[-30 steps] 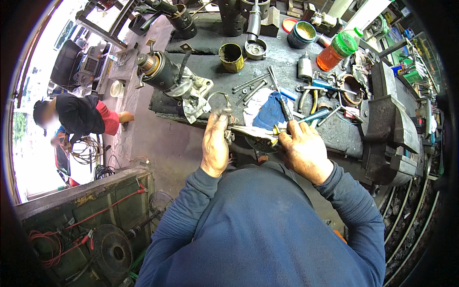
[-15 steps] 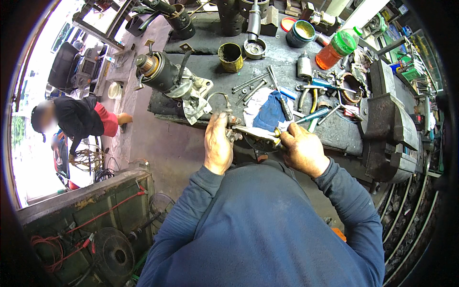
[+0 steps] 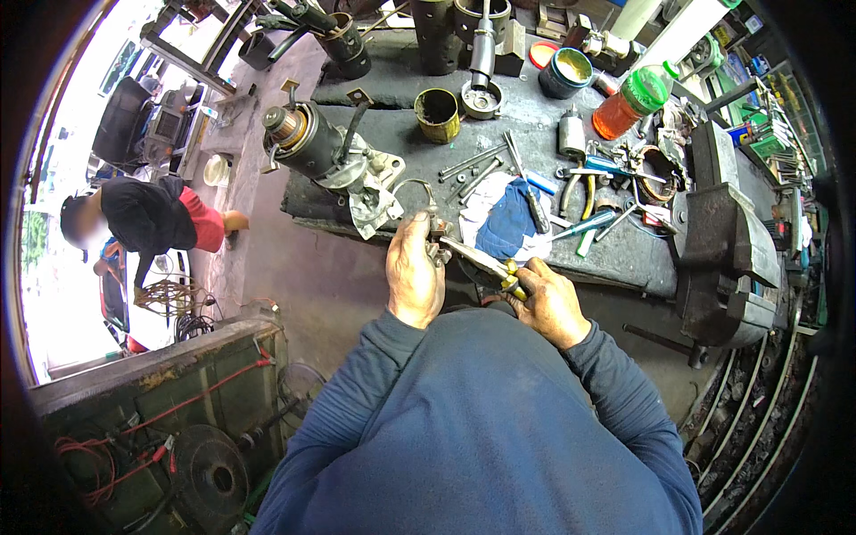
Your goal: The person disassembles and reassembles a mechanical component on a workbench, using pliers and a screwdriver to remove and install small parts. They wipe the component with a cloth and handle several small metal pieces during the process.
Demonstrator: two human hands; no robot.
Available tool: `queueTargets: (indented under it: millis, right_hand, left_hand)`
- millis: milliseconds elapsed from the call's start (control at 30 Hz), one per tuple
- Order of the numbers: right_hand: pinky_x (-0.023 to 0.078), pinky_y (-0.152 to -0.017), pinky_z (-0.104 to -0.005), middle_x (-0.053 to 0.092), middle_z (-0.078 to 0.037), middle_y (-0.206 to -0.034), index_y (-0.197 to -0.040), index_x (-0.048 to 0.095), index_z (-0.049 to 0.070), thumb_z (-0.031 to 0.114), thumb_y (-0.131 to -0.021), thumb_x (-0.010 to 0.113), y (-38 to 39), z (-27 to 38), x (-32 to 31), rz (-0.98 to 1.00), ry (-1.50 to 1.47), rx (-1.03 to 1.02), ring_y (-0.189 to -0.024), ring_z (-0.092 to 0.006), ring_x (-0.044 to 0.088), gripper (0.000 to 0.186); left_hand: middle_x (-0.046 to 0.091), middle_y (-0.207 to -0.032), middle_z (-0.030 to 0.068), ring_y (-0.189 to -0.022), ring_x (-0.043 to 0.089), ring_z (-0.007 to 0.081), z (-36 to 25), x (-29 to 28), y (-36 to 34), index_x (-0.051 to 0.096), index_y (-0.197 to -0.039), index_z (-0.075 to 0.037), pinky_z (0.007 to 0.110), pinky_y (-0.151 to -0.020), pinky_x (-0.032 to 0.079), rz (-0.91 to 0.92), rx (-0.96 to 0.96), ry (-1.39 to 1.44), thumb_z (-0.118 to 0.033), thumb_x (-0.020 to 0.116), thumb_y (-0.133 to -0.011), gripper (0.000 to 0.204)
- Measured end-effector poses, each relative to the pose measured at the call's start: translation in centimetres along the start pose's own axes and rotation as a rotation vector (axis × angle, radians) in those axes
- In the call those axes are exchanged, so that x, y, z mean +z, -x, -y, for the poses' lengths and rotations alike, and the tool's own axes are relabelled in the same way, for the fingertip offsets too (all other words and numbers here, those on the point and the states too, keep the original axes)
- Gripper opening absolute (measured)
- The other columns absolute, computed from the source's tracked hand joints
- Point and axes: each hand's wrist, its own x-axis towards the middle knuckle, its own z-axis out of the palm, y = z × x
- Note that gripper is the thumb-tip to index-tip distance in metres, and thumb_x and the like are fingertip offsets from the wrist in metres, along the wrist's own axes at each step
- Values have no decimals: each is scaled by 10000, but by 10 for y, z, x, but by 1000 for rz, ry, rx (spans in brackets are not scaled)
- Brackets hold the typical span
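Note:
My left hand (image 3: 414, 276) grips a small metal part (image 3: 436, 230) just off the bench's near edge. My right hand (image 3: 547, 301) is closed on long-nosed pliers with yellow handles (image 3: 486, 263), whose tips meet that part. Just beyond sits a starter-motor-like assembly (image 3: 325, 152) with an aluminium housing; a looped wire lies beside my left hand. Crumpled white paper and a blue cloth (image 3: 506, 223) lie past the pliers, with bolts (image 3: 471, 168), screwdrivers (image 3: 593, 218) and other pliers (image 3: 584, 192) around them. What lies under my fingers is hidden.
A yellow can (image 3: 437, 116), blue tub (image 3: 563, 76), bottle of red liquid (image 3: 620, 114) and dark cylinders stand on the bench (image 3: 633, 259). A heavy vise (image 3: 744, 276) is at right. At left, a person (image 3: 143, 218) bends over coiled cables beyond a green metal box (image 3: 160, 374).
My right hand has moved down and left, swinging the pliers to a steeper angle. My left hand has shifted slightly right, and the bench has shifted a little in view.

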Motion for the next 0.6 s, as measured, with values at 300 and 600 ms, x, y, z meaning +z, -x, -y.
queueTargets:
  millis: [300, 600]
  right_hand:
    - [550, -734, -463, 610, -158, -987, -1139, 716, -7, 201, -842, 862, -4, 1, 1, 21, -30, 33, -855, -387, 672, 391]
    - [565, -735, -503, 600, -171, -1020, -1102, 695, 63, 138, -832, 796, -5, 9, -18, 48, 15, 34, -848, -414, 685, 297]
  left_hand:
    - [716, -1055, 70, -920, 661, 156, 2, 5, -5, 672, -1185, -37, 316, -797, 526, 95, 99, 24, -298, 563, -1113, 292]
    - [710, -1062, 57, -910, 663, 145, -14, 4, -13, 664, -1208, -37, 297, -811, 536, 207, 45, -33, -281, 555, -1124, 280]
